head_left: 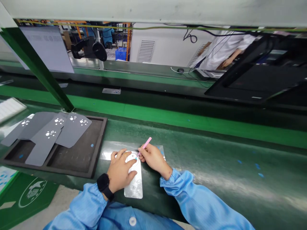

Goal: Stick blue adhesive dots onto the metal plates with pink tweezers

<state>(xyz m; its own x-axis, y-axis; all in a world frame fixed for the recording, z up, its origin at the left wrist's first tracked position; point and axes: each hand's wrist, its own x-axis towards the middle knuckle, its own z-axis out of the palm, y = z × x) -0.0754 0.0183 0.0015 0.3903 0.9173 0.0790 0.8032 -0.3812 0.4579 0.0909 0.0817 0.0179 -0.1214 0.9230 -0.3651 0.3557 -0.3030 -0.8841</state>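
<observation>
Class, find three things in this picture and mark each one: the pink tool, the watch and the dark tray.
Pink tool (147, 142): head view, on its upper shaft.
Watch (103, 181): head view, on its black face.
Dark tray (98, 147): head view, on its right rim.

Tweezers (146, 142): solid pink. Sleeves (203, 199): light blue. Watch (103, 182), left wrist: black. Sheets (44, 143), near left: grey, white circles and dots. Tray (79, 159) beneath sheets: dark brown-black. Worktop (192, 153): dark green. Bin (121, 53), far left: blue. Far wall (165, 41): white.
</observation>
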